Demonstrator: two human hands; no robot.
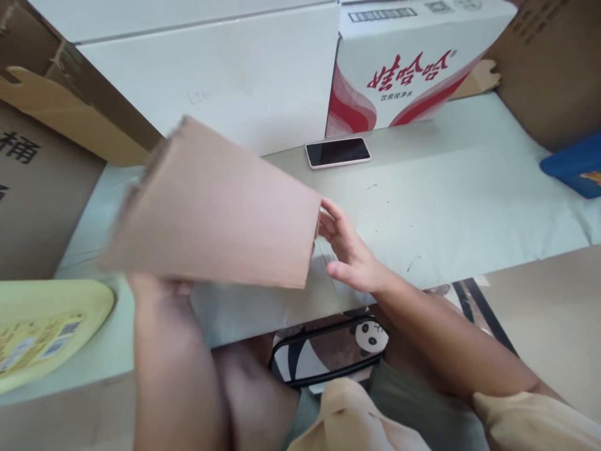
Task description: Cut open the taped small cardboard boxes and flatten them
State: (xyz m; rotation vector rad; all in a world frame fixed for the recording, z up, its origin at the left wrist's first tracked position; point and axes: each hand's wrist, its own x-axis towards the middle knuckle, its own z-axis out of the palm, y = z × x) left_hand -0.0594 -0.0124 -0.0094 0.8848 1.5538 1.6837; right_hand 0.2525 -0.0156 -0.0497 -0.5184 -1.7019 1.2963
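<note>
Pale green tabletop (451, 188). White cartons (235, 75) line the back; brown cardboard (554, 69) stands left and right. Light is soft, diffuse.

The table's pale green top (469, 194) carries a smartphone (339, 153), screen up, just before a plain white carton (211, 75) and a Wahaha purified-water carton (408, 94); a yellow jug (94, 313) sits leftward, a blue container (575, 166) far right.

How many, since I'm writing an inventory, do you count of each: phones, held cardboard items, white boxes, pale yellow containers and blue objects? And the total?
Phones: 1
Held cardboard items: 1
White boxes: 2
Pale yellow containers: 1
Blue objects: 1
Total: 6
</note>
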